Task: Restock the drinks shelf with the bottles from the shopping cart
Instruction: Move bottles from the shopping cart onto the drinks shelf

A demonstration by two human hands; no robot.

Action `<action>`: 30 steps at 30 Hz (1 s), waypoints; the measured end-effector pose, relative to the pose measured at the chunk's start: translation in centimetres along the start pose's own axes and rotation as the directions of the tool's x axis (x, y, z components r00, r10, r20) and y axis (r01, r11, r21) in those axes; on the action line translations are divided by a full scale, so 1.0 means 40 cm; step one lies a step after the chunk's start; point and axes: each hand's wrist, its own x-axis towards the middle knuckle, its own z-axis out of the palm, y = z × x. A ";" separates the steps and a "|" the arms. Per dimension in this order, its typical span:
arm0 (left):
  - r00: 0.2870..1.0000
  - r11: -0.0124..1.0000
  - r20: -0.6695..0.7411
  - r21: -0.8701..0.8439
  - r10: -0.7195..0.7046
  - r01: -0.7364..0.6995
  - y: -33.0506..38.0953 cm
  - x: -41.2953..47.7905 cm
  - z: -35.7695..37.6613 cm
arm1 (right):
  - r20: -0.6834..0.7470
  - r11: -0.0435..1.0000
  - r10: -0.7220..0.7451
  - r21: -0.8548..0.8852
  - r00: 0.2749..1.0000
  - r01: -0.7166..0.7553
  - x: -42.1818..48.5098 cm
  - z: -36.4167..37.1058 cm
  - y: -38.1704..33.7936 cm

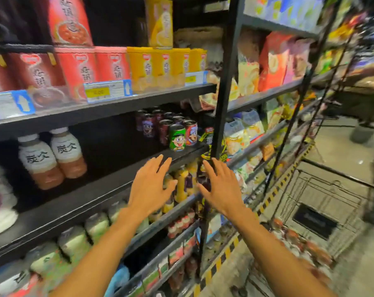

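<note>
Both our left hand (148,185) and right hand (221,187) are spread open, empty, just below the green can (177,137); bump its shelf (108,181) and it'll probably tip off.

Red cardboard cartons (78,71) and yellow cartons (158,67) line an upper rack behind blue-and-white price tags (107,90). One tier down, cartoon-printed cans, one bright green (177,137), stand grouped. Colourful snack packets (274,61) fill the neighbouring bay above yellow-and-black floor tape (267,198).
</note>
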 end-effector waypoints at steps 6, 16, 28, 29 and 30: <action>0.966 0.962 0.093 -0.155 0.241 -0.225 0.309 0.111 0.158 | 0.031 0.940 0.333 -0.086 0.942 -0.329 -0.206 -0.077 0.317; 0.827 0.851 0.255 -0.315 0.502 -0.420 0.793 0.244 0.464 | 0.031 0.754 0.643 -0.202 0.766 -0.625 -0.447 -0.084 0.755; 0.669 0.783 0.422 -0.445 0.612 -0.436 1.082 0.309 0.788 | 0.137 0.611 0.791 -0.177 0.596 -0.771 -0.561 0.040 1.063; 0.658 0.773 0.419 -0.445 0.626 -0.452 1.095 0.322 0.818 | 0.153 0.601 0.799 -0.174 0.582 -0.780 -0.559 0.059 1.086; 0.644 0.763 0.421 -0.452 0.639 -0.462 1.108 0.337 0.851 | 0.169 0.591 0.806 -0.174 0.567 -0.788 -0.555 0.080 1.111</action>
